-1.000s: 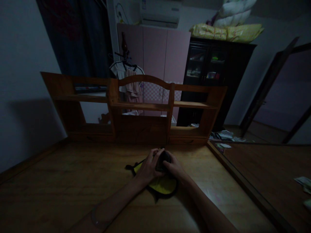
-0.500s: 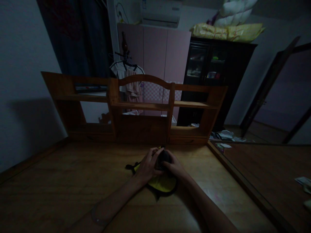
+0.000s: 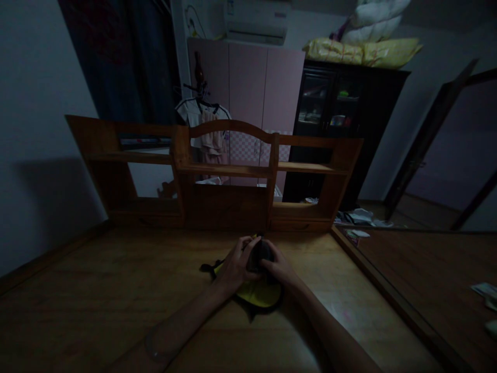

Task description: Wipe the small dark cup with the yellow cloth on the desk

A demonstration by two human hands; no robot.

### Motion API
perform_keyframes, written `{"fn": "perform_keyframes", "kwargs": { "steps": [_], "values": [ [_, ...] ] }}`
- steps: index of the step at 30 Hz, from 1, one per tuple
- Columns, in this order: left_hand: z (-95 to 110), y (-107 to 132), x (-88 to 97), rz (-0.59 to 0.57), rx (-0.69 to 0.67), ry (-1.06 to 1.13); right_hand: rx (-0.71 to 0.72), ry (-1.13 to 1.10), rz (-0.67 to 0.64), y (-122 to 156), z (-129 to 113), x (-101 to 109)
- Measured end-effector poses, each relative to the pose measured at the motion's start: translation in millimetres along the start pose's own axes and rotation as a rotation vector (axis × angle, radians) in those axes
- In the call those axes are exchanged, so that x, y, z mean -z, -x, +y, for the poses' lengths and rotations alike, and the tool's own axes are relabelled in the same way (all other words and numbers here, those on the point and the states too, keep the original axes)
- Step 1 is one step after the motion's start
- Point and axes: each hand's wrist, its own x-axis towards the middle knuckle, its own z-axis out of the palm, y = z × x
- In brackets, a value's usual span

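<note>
On the wooden tabletop lies a flat yellow piece with a black edge (image 3: 261, 295), with dark tabs sticking out at its left and lower side; it looks like a cloth item, but its kind is unclear. Over it, both hands grip a dark rounded object (image 3: 260, 255) whose kind I cannot make out in the dim light. My left hand (image 3: 236, 265) closes on it from the left, fingers curled over the top. From the right, my right hand (image 3: 280, 265) wraps it, with the thumb across its near side. The hands hide much of the yellow piece.
A wooden shelf unit (image 3: 225, 170) with drawers runs along the far edge of the tabletop (image 3: 155, 290). A raised wooden edge (image 3: 382, 282) borders the right side, and a wall (image 3: 42, 181) stands at left. Beyond are a pink wardrobe (image 3: 248, 83) and a black cabinet (image 3: 376, 103).
</note>
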Motion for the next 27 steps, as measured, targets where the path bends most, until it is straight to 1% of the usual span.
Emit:
{"fn": "perform_keyframes", "kwargs": {
  "steps": [5,10,15,18,23,27],
  "values": [
    [-2.5,-0.1,-1.8,0.007,-0.022,0.004,0.043,0.008,0.000,0.5,-2.0,-1.8],
    [-3.0,-1.2,-2.9,0.018,-0.024,0.016,-0.007,0.002,0.015,0.7,-2.4,-1.7],
    [-1.5,-1.4,-2.1,0.025,-0.017,0.019,0.033,-0.085,-0.016,1.5,-8.2,0.3],
    [-1.8,-1.4,-2.1,0.018,-0.026,0.012,-0.012,-0.117,0.005,4.1,-9.3,1.8],
    [-1.8,-1.6,-3.0,0.017,-0.020,0.018,-0.053,-0.089,0.055,4.8,-3.1,3.9],
    [-0.2,-1.3,-1.9,0.002,-0.019,0.021,0.007,-0.010,0.028,1.1,-0.5,3.1]
  ]
}}
